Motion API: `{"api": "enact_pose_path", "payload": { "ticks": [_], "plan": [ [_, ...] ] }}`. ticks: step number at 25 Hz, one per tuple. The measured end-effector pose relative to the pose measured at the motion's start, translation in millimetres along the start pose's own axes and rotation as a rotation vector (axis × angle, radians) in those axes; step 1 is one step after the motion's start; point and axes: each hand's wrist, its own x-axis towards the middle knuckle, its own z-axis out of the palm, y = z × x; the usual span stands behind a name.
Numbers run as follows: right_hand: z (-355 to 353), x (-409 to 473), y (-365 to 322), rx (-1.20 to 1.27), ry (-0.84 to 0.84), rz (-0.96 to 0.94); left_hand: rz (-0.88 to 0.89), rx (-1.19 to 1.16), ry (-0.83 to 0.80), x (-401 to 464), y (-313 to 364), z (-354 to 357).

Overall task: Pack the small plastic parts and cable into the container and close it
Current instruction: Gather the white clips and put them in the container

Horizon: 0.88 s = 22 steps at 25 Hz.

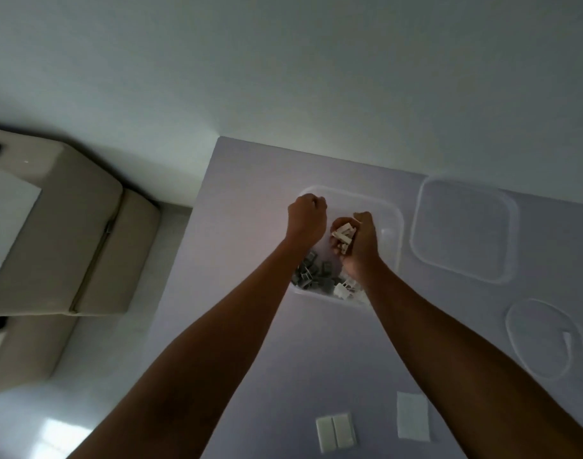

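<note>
Container: While both arms reach over it, the clear, square plastic container with rounded corners (pixel 391 223) sits open near the far edge of the table, with grey plastic clips (pixel 308 271) and white plastic clips (pixel 345 288) heaped at its near side.
Right hand: The right hand (pixel 358 241) hovers above the container, its fingers curled round a fistful of white plastic parts (pixel 343 235).
Left hand: The left hand (pixel 306 218) is closed into a fist over the container's far-left corner; whether it holds anything cannot be told.
Step in hand: Loading appears to be under way, with parts going in by the handful and the container not yet shut.
Next move: The right hand would likely need to loosen low over the opening so the pieces drop inside rather than bounce over the wall.
Lid: A clear, square plastic lid (pixel 462 230) lies flat just beside the container on the right, ready for closing.
Cable: A thin white cable coiled in a loop (pixel 522 356) rests on the table well to the right, apart from the container and seemingly yet to be packed.
Other items: Two pale rectangular pads set side by side (pixel 336 432) and a white rectangular sheet (pixel 412 415) lie nearer the person.
Surface: A smooth, pale lilac-grey table (pixel 243 326) stands pushed against the wall.
Room: A plain white wall (pixel 283 61) rises behind, and a beige upholstered sofa (pixel 68 243) sits to the left over a glossy pale floor (pixel 51 435).
</note>
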Motion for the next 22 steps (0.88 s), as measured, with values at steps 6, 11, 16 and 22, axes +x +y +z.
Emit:
{"api": "enact_pose_path", "payload": {
  "ticks": [6, 11, 16, 22],
  "plan": [
    [27, 21, 4, -0.089, 0.280, 0.048, 0.028, -0.054, 0.011, -4, -6, 17],
    [28, 28, 9, -0.096, 0.159, 0.046, 0.044, -0.057, -0.020, -14, -2, 16],
    [31, 18, 9, -0.002, 0.130, 0.019, 0.044, -0.077, -0.015, -18, -4, 9],
    [39, 5, 8, -0.075, -0.015, -0.002, 0.035, -0.204, -0.006, -19, -4, 0]
  ]
}}
